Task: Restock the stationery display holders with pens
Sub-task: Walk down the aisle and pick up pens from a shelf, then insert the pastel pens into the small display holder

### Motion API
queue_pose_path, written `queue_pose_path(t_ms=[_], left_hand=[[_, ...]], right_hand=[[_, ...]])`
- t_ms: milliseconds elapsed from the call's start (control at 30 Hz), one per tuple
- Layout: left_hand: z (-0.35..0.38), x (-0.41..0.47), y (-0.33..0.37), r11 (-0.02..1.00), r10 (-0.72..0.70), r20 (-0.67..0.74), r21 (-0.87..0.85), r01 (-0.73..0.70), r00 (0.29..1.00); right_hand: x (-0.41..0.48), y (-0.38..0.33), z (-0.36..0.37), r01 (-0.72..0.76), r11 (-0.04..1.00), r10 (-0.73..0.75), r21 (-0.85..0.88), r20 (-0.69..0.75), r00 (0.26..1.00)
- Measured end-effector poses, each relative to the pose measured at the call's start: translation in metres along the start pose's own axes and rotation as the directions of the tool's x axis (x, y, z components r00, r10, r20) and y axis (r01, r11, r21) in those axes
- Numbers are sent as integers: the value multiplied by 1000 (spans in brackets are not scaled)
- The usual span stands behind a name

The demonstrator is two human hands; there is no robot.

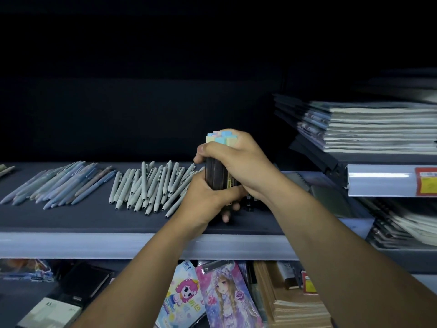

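A bundle of dark-barrelled pens with pastel blue, yellow and pink ends point(218, 162) stands upright above the dark shelf point(71, 218). My left hand point(201, 197) grips its lower part. My right hand point(236, 159) wraps around its upper part, fingers curled over the front. A heap of pale grey pens point(146, 185) lies on the shelf just left of my hands. Farther left lies a heap of blue-grey pens point(59, 183). No display holder shows.
Stacks of notebooks point(378, 126) sit on a raised shelf at the right, with a price rail point(390, 181) below them. More notebooks lie lower right. Under the shelf's front edge are cartoon-printed packs point(208, 297), dark notebooks and brown paper pads point(295, 301).
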State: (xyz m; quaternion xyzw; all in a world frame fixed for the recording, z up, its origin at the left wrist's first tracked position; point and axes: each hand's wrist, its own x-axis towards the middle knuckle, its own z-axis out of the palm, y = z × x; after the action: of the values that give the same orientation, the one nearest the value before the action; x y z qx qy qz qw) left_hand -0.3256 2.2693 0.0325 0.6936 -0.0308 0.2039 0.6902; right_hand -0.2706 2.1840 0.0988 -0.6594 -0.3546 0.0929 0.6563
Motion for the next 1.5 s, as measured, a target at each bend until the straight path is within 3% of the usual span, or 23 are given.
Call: queue_pose_path(t_ms=[133, 333, 467, 600, 667, 767, 833, 933, 1133, 1367, 1500], left_hand=[[-2, -3, 3, 999, -53, 27, 9, 52, 998], [-5, -12, 4, 1000, 3, 0, -6, -3, 1000], [-13, -15, 6, 992, 19, 9, -126, -18, 1000], [-9, -15, 4, 982, 64, 100, -181, -45, 993], [0, -19, 3, 972, 88, 156, -231, -51, 984], [25, -44, 8, 961, 141, 287, -269, -61, 948], [46, -70, 13, 960, 163, 375, -275, -58, 913], [83, -119, 23, 964, 155, 520, -265, -14, 840], [161, -238, 36, 971, 152, 734, -234, 37, 662], [263, -414, 64, 968, 151, 872, -226, 110, 465], [319, -517, 74, 963, 136, 915, -212, 165, 379]], right_hand=[[-12, -7, -4, -9, 998, 7, -66, -26, 1000], [-44, -17, -14, -72, 994, 72, -79, 4, 997], [-76, -20, -21, -100, 988, 82, -116, -153, 985], [-121, -24, -31, -172, 931, 41, -322, -376, 926], [-151, -25, -34, -279, 841, 0, -464, -514, 858], [-208, -27, -32, -510, 533, -32, -675, -618, 785], [-249, -30, -26, -624, 328, -26, -709, -667, 745], [-312, -43, -15, -739, 140, -25, -659, -748, 663], [-455, -80, -4, -871, -103, -64, -481, -870, 488], [-655, -124, 5, -936, -238, -109, -258, -951, 290], [-767, -153, 6, -947, -263, -95, -184, -972, 216]])
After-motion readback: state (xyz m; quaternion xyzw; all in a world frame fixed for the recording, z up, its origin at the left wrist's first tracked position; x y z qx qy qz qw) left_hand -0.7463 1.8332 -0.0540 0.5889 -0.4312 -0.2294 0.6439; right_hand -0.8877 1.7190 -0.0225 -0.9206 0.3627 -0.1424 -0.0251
